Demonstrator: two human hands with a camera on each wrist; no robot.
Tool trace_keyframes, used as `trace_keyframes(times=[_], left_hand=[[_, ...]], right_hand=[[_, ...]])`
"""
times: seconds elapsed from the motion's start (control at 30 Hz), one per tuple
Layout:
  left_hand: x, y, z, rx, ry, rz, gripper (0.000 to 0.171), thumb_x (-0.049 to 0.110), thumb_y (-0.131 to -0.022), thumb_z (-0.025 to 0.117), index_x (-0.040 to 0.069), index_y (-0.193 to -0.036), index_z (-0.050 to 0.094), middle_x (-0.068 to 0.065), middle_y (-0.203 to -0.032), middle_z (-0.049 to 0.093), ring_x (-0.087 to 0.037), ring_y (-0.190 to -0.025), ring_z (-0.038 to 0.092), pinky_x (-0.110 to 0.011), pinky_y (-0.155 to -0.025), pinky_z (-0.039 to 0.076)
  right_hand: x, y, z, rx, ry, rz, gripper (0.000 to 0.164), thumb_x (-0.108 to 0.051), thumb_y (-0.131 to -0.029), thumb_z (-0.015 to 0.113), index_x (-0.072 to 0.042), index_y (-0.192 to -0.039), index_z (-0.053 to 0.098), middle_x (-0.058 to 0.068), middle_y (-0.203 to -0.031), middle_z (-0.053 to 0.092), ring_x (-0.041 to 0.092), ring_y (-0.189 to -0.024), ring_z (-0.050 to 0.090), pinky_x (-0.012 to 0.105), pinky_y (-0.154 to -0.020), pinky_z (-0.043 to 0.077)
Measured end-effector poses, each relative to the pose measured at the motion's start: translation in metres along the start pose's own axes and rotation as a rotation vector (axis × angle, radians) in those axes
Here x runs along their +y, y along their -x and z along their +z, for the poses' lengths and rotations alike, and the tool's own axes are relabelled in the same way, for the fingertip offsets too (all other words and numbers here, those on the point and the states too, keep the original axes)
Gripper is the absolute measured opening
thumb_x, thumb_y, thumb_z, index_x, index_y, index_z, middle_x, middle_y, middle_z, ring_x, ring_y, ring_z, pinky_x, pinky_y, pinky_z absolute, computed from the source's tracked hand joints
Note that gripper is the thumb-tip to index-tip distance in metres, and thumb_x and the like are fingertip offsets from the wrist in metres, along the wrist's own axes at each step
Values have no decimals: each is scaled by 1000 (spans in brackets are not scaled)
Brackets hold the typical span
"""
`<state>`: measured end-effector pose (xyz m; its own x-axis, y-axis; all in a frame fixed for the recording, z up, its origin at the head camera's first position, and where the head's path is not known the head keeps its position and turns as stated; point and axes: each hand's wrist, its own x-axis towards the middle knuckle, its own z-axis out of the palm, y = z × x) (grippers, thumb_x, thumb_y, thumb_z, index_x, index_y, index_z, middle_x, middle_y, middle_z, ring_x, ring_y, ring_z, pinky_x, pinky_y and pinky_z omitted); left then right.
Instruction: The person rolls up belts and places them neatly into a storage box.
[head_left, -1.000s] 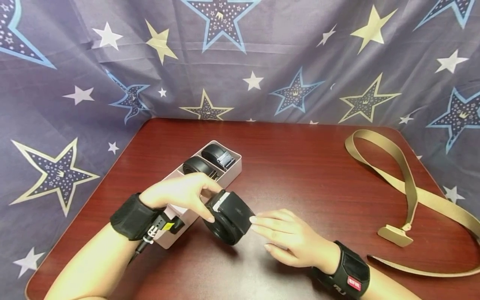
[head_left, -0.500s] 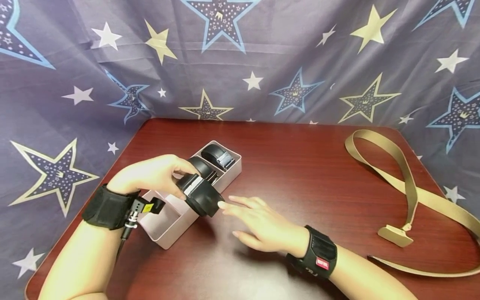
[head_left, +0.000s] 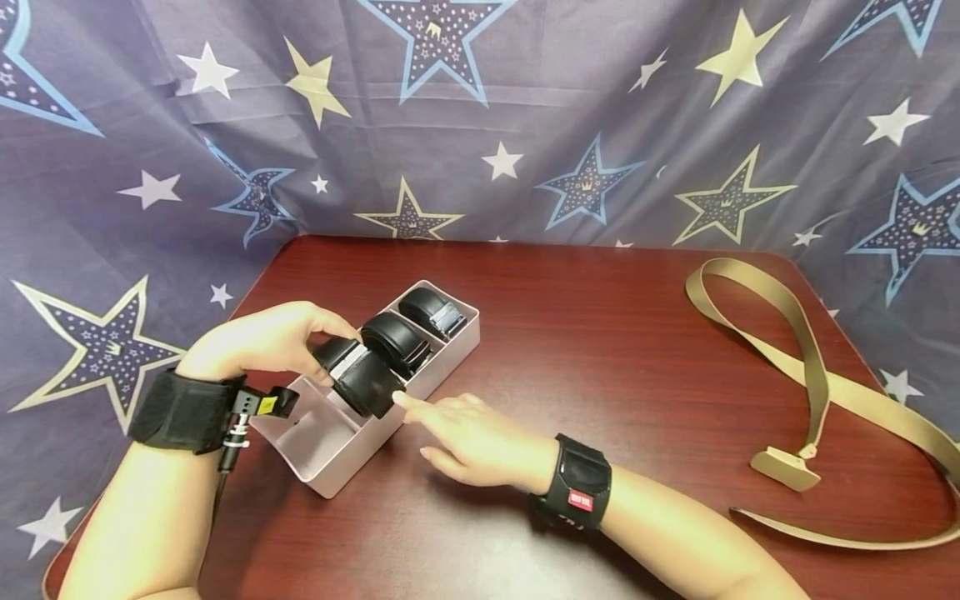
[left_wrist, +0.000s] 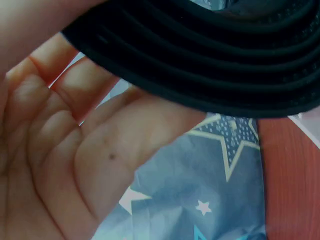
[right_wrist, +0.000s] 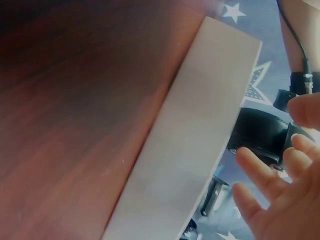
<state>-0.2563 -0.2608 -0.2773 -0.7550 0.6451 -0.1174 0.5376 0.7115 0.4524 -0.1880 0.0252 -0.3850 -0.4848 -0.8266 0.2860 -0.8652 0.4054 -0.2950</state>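
Note:
My left hand (head_left: 262,342) grips a coiled black belt (head_left: 366,382) with a silver-edged buckle, thumb and fingers on its left end. The coil is tilted over the pale divided box (head_left: 352,467), in front of two other coiled black belts. In the left wrist view the stacked layers of the belt (left_wrist: 200,65) fill the top. My right hand (head_left: 480,437) reaches over the box's near side, its index fingertip at the right end of the held belt. Its fingers are extended. How far the coil sits inside a compartment cannot be told.
The middle coiled belt (head_left: 393,340) and the far coiled belt (head_left: 429,307) lie in their own compartments. A tan belt (head_left: 795,367) lies loosely looped at the right of the red-brown table (head_left: 585,333). A star-patterned curtain (head_left: 480,125) hangs behind.
My left hand has carried the coiled belt leftward from the box's near side to over the box. My right hand has followed leftward, its fingertips staying at the coil's right end.

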Motion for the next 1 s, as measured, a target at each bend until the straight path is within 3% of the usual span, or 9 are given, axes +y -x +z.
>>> trace_keyframes(times=[0.13,0.27,0.4,0.57,1.0], left_hand=[[-7,2,2,-10,45,-36,55,-3,-60,89,4,-114,76,-2,-102,78,-3,-90,66,-25,-84,54],[-13,0,6,-19,14,-45,55,-4,-60,88,6,-113,77,-1,-102,77,-7,-92,66,-27,-84,54],[-19,-4,10,-30,-3,-61,55,-5,-60,87,6,-113,77,-1,-100,77,-11,-92,65,-26,-82,52],[-24,-9,13,-59,64,-100,57,-9,-61,84,1,-117,75,-5,-100,77,-11,-88,66,-24,-78,52],[-30,-12,26,-74,110,-74,53,-9,-60,81,0,-112,76,-4,-96,76,-7,-82,64,-22,-74,52]], right_hand=[[-2,-9,9,-58,6,40,51,-19,-100,63,-6,-147,46,4,-155,54,18,-119,68,41,-101,51],[-5,-13,20,-110,47,63,40,-20,-100,63,-10,-136,51,6,-167,37,17,-116,69,38,-96,52],[-6,-14,24,-130,95,74,40,-22,-99,65,-10,-134,51,8,-167,36,17,-112,71,36,-88,53],[-3,-18,27,-152,99,112,42,-23,-98,66,-11,-135,50,7,-167,35,15,-123,67,36,-89,55],[-4,-17,31,-229,64,182,50,-24,-97,68,-14,-142,49,3,-169,31,14,-127,64,38,-95,54]])
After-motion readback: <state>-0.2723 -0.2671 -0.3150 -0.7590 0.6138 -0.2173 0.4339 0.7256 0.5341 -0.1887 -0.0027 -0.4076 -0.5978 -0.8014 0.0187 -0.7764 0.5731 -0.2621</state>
